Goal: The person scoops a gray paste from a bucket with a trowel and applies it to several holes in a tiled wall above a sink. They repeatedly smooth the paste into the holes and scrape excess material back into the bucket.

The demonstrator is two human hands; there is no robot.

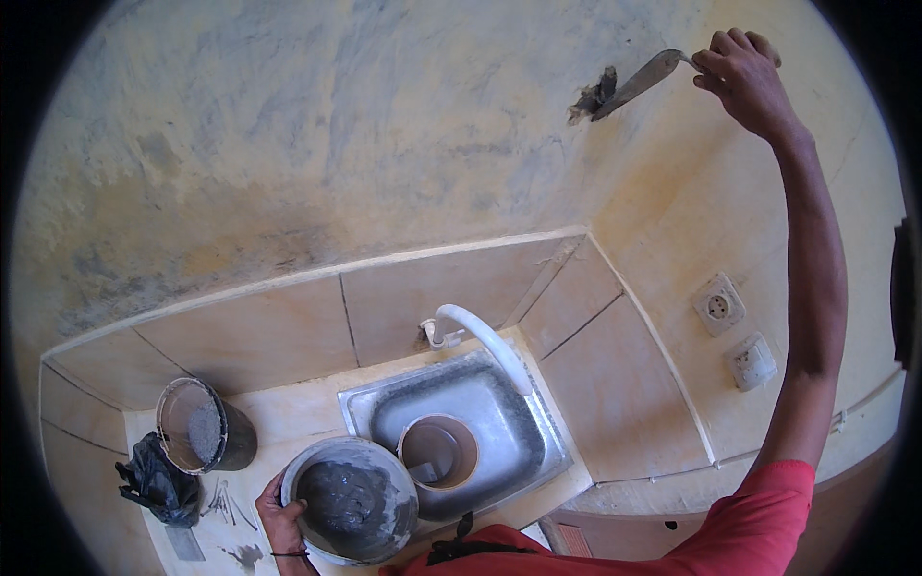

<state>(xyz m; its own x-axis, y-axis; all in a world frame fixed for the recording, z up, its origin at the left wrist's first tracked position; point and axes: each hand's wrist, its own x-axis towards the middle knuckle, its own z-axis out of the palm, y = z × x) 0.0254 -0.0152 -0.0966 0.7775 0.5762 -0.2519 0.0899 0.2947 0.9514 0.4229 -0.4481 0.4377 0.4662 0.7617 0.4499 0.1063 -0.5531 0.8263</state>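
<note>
Stained wall looms above a sink; the right hand, closed round a trowel, probably light and stiff, holds it at a hole. Near the sink, the left hand clamps a bowl of mortar, likely heavy, best gripped by the rim.

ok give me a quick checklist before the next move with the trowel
1. Trowel gripped in the right hand: ok.
2. Trowel tip at the rough dark patch on the wall: ok.
3. Bowl steadied by the left hand: ok, thumb over the rim.
4. Grey mix in the bowl: ok.
5. Mix thickness: cannot tell.
6. Upper socket covered: not ok, its holes show.
</note>
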